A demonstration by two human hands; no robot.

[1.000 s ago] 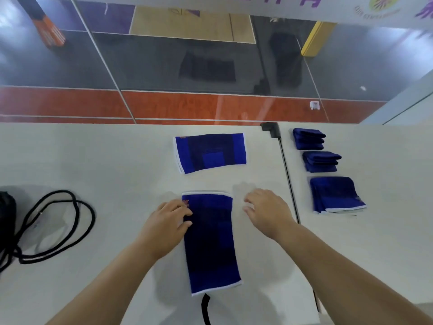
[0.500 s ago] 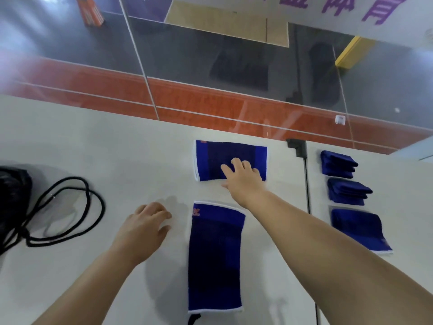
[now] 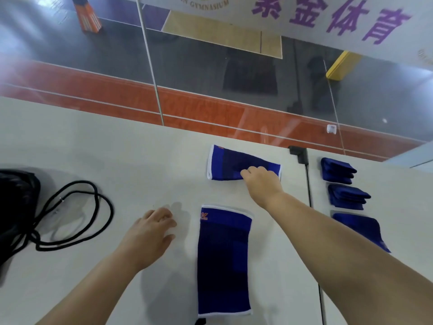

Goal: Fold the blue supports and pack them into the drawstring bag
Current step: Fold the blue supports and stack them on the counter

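Right hand grips the far flat blue knit support – left hand, fingers loosely curled and holding nothing, hovers beside the near long blue knit support.

White table, glass pane

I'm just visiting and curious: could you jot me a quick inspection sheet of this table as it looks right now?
Surface: white table, seam on the right.
Job's things: far blue support gripped at its near edge; near blue support flat; three folded supports in a row at right; black drawstring bag at left.
Clutter: nothing seen.
Grippers: right hand grips the far support; left hand rests on the table.
Cables: black drawstring cord looped; thin black cable along the seam.
Surroundings: glass panel, gym floor, banner.
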